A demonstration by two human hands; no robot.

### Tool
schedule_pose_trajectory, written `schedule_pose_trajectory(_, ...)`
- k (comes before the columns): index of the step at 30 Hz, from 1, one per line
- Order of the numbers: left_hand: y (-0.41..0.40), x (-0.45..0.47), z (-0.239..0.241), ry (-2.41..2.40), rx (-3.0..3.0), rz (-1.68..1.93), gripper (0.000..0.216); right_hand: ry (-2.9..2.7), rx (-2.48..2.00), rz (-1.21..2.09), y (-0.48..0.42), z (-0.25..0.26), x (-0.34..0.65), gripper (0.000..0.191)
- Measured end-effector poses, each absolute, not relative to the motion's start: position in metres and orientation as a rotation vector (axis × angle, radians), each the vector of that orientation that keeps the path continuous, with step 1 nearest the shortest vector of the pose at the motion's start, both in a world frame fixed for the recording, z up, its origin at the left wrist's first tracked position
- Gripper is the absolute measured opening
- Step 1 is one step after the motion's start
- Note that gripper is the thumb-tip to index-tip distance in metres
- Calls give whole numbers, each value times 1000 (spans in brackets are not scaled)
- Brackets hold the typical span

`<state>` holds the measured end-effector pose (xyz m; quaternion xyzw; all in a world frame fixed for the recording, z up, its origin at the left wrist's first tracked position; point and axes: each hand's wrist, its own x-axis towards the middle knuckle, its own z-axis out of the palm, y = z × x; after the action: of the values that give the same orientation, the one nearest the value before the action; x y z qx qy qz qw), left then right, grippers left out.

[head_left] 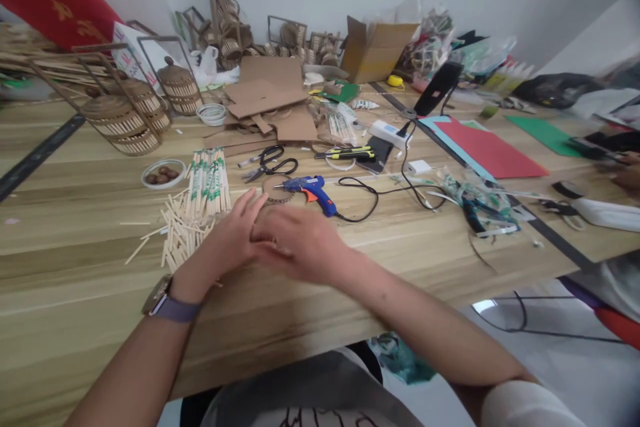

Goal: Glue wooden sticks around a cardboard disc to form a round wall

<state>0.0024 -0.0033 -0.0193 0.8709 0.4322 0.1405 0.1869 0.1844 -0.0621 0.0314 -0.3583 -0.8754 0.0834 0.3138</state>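
Cardboard disc [278, 191] lies flat on the table [75, 280], just beyond both hands and touching the glue gun [311, 191], likely parked there for gluing. Left hand [227, 240] and right hand [300, 243] are pressed together, fingers overlapping; can't tell if they grip anything. Cut sticks [175, 233] left of the disc, scissors [270, 163] behind it.

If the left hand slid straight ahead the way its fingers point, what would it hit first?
Probably the round brown cardboard disc just beyond the left hand, then the blue glue gun; depth is unclear.
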Motion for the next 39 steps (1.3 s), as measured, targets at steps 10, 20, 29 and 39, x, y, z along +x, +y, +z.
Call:
schedule_pose_trajectory(10,-7,12,-16,1308,2380,405,99,-2483,-1285,231,-11,3,254,21)
schedule_pose_trajectory(20,-9,14,-15,1190,2399,520,84,-2673,-1362,56,10,0,243,23)
schedule_pose_trajectory(29,-13,17,-19,1085,2416,483,89,-2679,-1367,27,35,0,239,29)
schedule_pose_trajectory(39,-4,-5,30,1843,2324,715,29,-2429,-940,321,-12,-2,261,23)
